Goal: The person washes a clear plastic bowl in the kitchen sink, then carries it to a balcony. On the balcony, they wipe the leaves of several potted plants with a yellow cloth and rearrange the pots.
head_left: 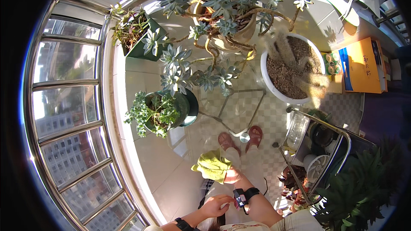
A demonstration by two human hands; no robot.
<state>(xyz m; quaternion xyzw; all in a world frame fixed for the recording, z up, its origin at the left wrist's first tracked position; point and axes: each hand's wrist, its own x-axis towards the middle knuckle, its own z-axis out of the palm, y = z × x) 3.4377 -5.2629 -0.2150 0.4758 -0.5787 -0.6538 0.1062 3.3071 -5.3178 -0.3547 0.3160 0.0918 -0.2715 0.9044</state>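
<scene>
My right hand (233, 176) is closed around a bunched yellow-green cloth (212, 166), held in front of my legs. A black strap with a small dark device (240, 198) circles my right wrist. Beside that device is my left hand (218, 204), its fingers bent and their tips at or touching the device's edge. I see nothing held in the left hand, and its thumb stands apart from the fingers. Beyond the cloth, to the left, leafy green growth fills a dark green pot (181, 110). My red sandals (255, 136) show on the checkered floor below.
A sprawling succulent (221, 1) grows in a beige pot ahead. Right of it, a white round pot (265, 73) holds a fuzzy cactus. A metal-framed rack (348, 144) with containers stands right, near orange folders (366, 65). Barred windows (67, 85) line the left; a green planter (154, 38) sits there.
</scene>
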